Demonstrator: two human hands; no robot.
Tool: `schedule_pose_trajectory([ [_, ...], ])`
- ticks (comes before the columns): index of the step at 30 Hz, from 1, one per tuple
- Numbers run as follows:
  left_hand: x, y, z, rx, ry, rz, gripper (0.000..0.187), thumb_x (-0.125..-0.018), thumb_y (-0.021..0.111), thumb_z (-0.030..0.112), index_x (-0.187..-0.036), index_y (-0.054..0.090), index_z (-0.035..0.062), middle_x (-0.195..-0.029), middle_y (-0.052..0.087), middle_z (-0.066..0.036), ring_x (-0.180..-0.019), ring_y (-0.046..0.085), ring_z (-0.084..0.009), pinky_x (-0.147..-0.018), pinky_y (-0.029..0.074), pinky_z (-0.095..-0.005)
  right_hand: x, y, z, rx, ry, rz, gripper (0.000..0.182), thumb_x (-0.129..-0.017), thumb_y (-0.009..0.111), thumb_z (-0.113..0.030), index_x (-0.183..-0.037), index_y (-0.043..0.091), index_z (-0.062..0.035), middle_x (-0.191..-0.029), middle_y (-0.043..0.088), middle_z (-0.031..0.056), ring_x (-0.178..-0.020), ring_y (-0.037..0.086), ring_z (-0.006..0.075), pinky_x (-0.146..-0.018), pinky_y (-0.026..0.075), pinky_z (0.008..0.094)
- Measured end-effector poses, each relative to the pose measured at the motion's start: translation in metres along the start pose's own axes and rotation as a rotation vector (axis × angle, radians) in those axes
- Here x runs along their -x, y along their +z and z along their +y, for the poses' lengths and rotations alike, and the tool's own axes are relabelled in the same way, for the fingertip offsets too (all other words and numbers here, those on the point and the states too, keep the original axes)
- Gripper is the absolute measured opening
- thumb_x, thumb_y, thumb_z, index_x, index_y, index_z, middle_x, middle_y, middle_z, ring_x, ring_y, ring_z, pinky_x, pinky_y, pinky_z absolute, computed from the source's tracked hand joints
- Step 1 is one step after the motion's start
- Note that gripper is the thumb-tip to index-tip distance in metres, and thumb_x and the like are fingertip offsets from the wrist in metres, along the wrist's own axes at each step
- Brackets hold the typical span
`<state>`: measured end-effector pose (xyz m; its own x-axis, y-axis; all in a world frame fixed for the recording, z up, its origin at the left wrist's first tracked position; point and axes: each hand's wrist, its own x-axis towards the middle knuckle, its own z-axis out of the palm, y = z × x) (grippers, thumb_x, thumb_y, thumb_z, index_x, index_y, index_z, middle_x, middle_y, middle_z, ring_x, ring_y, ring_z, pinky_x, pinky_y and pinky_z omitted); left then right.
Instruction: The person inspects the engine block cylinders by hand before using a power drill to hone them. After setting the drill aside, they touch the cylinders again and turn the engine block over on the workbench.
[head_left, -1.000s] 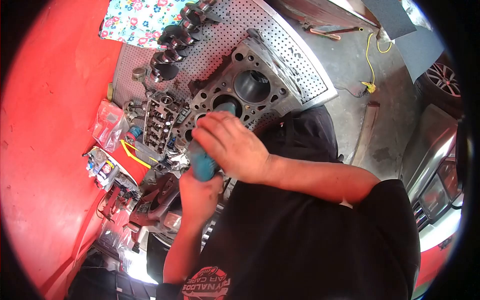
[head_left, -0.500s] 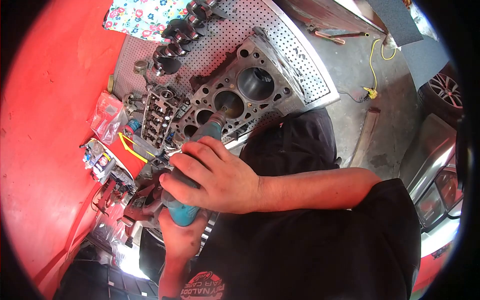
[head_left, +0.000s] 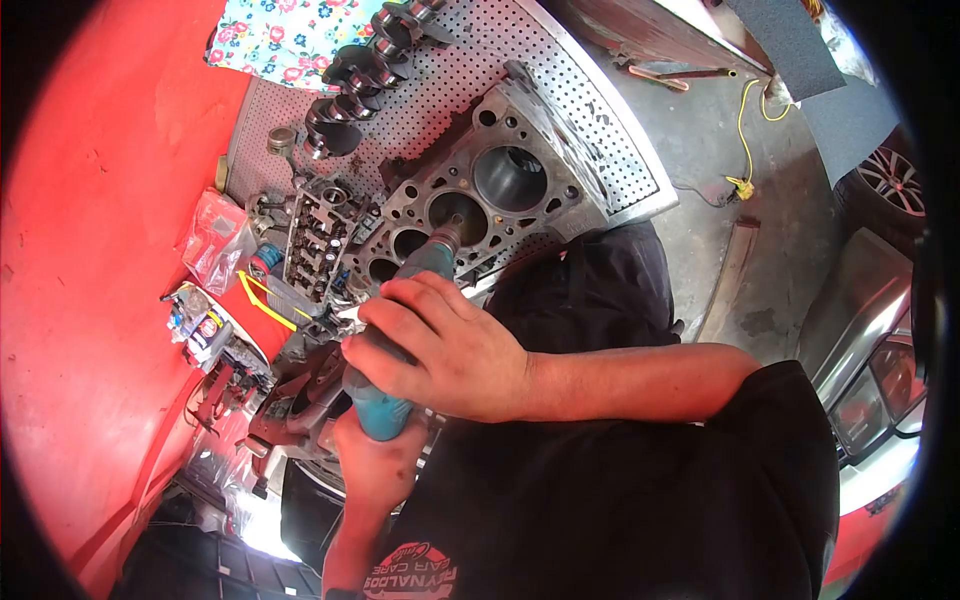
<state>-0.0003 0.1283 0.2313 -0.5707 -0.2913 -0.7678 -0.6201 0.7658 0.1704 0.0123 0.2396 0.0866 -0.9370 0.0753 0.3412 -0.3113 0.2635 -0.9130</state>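
Note:
A teal and black power drill [head_left: 432, 260] is held in both my hands, aimed at the engine block [head_left: 410, 198]. My right hand [head_left: 450, 345] wraps over the drill's body from above, fingers closed. Below its teal rear end, my left hand [head_left: 380, 460] is closed around the grip, with most of its fingers hidden. The chuck and a thin shaft reach down into one cylinder bore [head_left: 458, 215]. What sits on the shaft's end inside the bore cannot be made out. An open bore [head_left: 510, 180] lies beside it.
The block lies on a perforated metal bench [head_left: 630, 150]. A crankshaft [head_left: 350, 90] rests near a floral cloth [head_left: 290, 40]. A cylinder head [head_left: 318, 235], a piston [head_left: 282, 138] and plastic bags [head_left: 215, 240] are at left. A yellow cord [head_left: 742, 130] lies on the floor.
The drill's rear end and both hands have moved slightly right and up in the view. The shaft stays in the same bore.

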Motion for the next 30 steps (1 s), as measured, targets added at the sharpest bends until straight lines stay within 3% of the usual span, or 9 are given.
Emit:
schedule_pose_trajectory([
  [13,-0.052,0.030,-0.003,0.013,0.048,-0.049,0.016,-0.080,0.068,0.008,-0.090,0.066,-0.0052,-0.073,0.065,-0.005,-0.069,0.061,-0.0110,-0.065,0.050,-0.0327,0.011,0.004,0.036,-0.005,0.131,-0.079,0.051,-0.084,0.063,-0.015,-0.134,0.057,-0.0072,-0.131,0.056,0.0168,-0.123,0.056,0.0388,-0.109,0.046,0.0516],
  [24,-0.075,0.046,-0.004,0.031,0.093,-0.057,0.013,-0.079,0.065,0.007,-0.082,0.062,-0.0051,-0.063,0.060,-0.004,-0.059,0.056,-0.0101,-0.055,0.046,-0.0324,0.017,0.010,0.057,0.014,0.170,-0.067,0.052,-0.084,0.063,-0.013,-0.134,0.055,-0.0045,-0.133,0.055,0.0174,-0.128,0.054,0.0392,-0.112,0.045,0.0505],
  [27,-0.080,0.050,-0.003,-0.018,0.095,-0.054,0.010,-0.079,0.061,0.006,-0.076,0.064,-0.0039,-0.064,0.063,-0.005,-0.060,0.059,-0.0127,-0.058,0.047,-0.0309,0.018,0.010,0.062,0.001,0.185,-0.065,0.065,-0.072,0.073,-0.006,-0.133,0.053,-0.0010,-0.134,0.054,0.0196,-0.126,0.054,0.0437,-0.109,0.046,0.0531],
  [30,-0.084,0.052,0.001,-0.031,0.105,-0.063,0.012,-0.079,0.059,0.006,-0.073,0.065,-0.0033,-0.064,0.064,-0.005,-0.061,0.061,-0.0143,-0.059,0.047,-0.0303,0.020,0.011,0.069,-0.007,0.193,-0.075,0.067,-0.070,0.075,-0.006,-0.133,0.053,-0.0006,-0.135,0.053,0.0195,-0.127,0.054,0.0441,-0.109,0.046,0.0529],
])
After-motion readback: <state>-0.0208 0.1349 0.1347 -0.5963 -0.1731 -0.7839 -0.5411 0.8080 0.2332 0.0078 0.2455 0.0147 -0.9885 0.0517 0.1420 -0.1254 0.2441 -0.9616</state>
